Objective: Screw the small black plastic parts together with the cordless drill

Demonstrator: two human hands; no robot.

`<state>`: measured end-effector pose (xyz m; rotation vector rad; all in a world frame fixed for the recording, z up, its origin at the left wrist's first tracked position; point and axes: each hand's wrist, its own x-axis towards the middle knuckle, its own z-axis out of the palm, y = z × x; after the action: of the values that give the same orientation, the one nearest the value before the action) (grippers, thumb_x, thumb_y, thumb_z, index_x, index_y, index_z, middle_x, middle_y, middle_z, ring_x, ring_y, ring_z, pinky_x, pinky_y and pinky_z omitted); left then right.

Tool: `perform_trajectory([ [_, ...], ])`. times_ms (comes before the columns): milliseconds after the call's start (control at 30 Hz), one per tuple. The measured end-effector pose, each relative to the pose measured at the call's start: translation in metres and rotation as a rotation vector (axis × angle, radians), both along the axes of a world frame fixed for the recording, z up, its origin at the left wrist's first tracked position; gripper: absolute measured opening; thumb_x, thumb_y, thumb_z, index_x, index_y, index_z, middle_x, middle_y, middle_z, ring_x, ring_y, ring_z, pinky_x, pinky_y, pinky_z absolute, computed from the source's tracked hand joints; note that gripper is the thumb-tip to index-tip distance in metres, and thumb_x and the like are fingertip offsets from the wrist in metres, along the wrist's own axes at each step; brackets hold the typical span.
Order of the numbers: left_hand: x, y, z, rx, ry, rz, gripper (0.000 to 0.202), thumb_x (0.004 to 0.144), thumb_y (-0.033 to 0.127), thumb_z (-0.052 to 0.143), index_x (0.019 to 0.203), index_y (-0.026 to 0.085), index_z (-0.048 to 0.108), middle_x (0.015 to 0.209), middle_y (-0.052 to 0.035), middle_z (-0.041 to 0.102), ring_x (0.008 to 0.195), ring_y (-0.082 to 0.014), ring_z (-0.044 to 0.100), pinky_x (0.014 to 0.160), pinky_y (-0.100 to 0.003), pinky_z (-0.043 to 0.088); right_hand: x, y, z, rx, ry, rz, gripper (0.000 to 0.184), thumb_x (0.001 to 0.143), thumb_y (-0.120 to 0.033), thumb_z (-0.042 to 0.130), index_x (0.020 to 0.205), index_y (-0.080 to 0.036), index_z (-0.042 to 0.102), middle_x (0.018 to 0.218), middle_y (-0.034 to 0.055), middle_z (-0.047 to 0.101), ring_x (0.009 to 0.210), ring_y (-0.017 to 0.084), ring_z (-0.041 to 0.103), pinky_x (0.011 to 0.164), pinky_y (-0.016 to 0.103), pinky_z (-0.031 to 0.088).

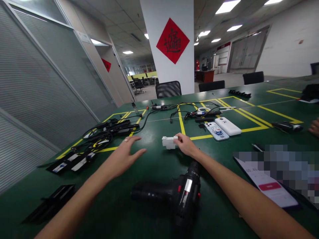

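Observation:
My right hand [184, 144] pinches the right end of a small white plastic block [168, 142] with a stepped outline, shaped like a circuit breaker. Just above the green table, or resting on it, the block is held; I cannot tell which. To its left, my left hand [127, 154] is open and empty, thumb spread from the fingers and a ring on one finger. A black cordless drill [183, 196] lies on its side between my forearms, its chuck partly under my right forearm and its handle pointing left.
Tangled black cables [107, 131] and adapters lie at the left, above a black bracket-like part [53, 202]. A phone [216, 130] and white power bank [227, 126] lie beyond my right hand. At right are a lit tablet-like screen [269, 186] and another person's hand [314, 127].

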<state>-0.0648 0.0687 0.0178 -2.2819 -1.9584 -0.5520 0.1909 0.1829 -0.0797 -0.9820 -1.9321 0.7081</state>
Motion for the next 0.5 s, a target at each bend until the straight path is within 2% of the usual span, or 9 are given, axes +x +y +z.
perform_trajectory([
  [67, 0.049, 0.035, -0.004, 0.046, 0.090, -0.183, 0.057, 0.074, 0.056, 0.056, 0.120, 0.023, 0.047, 0.124, -0.0095, 0.052, 0.110, -0.0282, 0.053, 0.092, -0.041, 0.046, -0.001, -0.002, 0.001, 0.016, 0.008, 0.060, 0.014, 0.082, -0.028, 0.048, 0.089, -0.019, 0.057, 0.065, -0.0048, 0.050, 0.061, 0.012, 0.047, 0.058, 0.022, 0.034],
  [133, 0.085, 0.064, -0.017, 0.023, 0.215, -0.258, 0.062, 0.067, 0.052, 0.065, 0.118, 0.021, 0.047, 0.122, -0.0125, 0.053, 0.108, -0.0301, 0.054, 0.086, -0.039, 0.048, -0.002, -0.002, 0.000, 0.032, 0.017, 0.097, 0.011, 0.082, -0.026, 0.048, 0.088, -0.020, 0.056, 0.063, -0.0057, 0.047, 0.059, 0.012, 0.046, 0.057, 0.022, 0.034],
  [200, 0.107, 0.083, -0.031, -0.113, 0.348, -0.189, 0.043, 0.071, 0.039, 0.065, 0.107, 0.020, 0.053, 0.103, -0.0114, 0.063, 0.095, -0.0292, 0.061, 0.075, -0.035, 0.050, -0.003, -0.001, -0.001, 0.042, 0.023, 0.110, 0.009, 0.082, -0.026, 0.049, 0.085, -0.020, 0.055, 0.062, -0.0061, 0.045, 0.057, 0.012, 0.045, 0.056, 0.022, 0.033],
  [267, 0.115, 0.091, -0.040, -0.157, 0.386, -0.133, 0.028, 0.077, 0.033, 0.057, 0.101, 0.019, 0.054, 0.091, -0.0109, 0.066, 0.083, -0.0279, 0.064, 0.067, -0.033, 0.049, -0.003, 0.000, -0.002, 0.031, 0.040, 0.098, 0.010, 0.082, -0.027, 0.050, 0.088, -0.020, 0.054, 0.060, -0.0063, 0.045, 0.056, 0.012, 0.045, 0.054, 0.022, 0.032],
  [367, 0.101, 0.085, -0.037, -0.137, 0.400, -0.076, 0.024, 0.082, 0.037, 0.051, 0.097, 0.018, 0.052, 0.093, -0.0114, 0.066, 0.083, -0.0283, 0.064, 0.065, -0.032, 0.046, -0.003, 0.003, -0.004, -0.030, 0.102, 0.001, 0.017, 0.086, -0.033, 0.044, 0.095, -0.020, 0.051, 0.056, -0.0066, 0.044, 0.052, 0.013, 0.045, 0.051, 0.022, 0.030],
  [433, 0.073, 0.072, -0.022, -0.140, 0.412, -0.036, 0.027, 0.083, 0.043, 0.048, 0.096, 0.019, 0.050, 0.093, -0.0103, 0.066, 0.086, -0.0272, 0.064, 0.067, -0.030, 0.045, -0.002, 0.006, -0.005, -0.073, 0.127, -0.087, 0.020, 0.088, -0.036, 0.039, 0.094, -0.020, 0.051, 0.057, -0.0055, 0.046, 0.053, 0.013, 0.046, 0.052, 0.023, 0.031],
  [500, 0.032, 0.052, -0.002, -0.158, 0.405, 0.039, 0.033, 0.085, 0.048, 0.042, 0.097, 0.018, 0.048, 0.090, -0.0096, 0.066, 0.081, -0.0256, 0.063, 0.063, -0.028, 0.043, -0.002, 0.007, -0.005, -0.099, 0.110, -0.128, 0.021, 0.089, -0.036, 0.038, 0.090, -0.020, 0.052, 0.062, -0.0033, 0.051, 0.057, 0.013, 0.049, 0.055, 0.023, 0.033],
])
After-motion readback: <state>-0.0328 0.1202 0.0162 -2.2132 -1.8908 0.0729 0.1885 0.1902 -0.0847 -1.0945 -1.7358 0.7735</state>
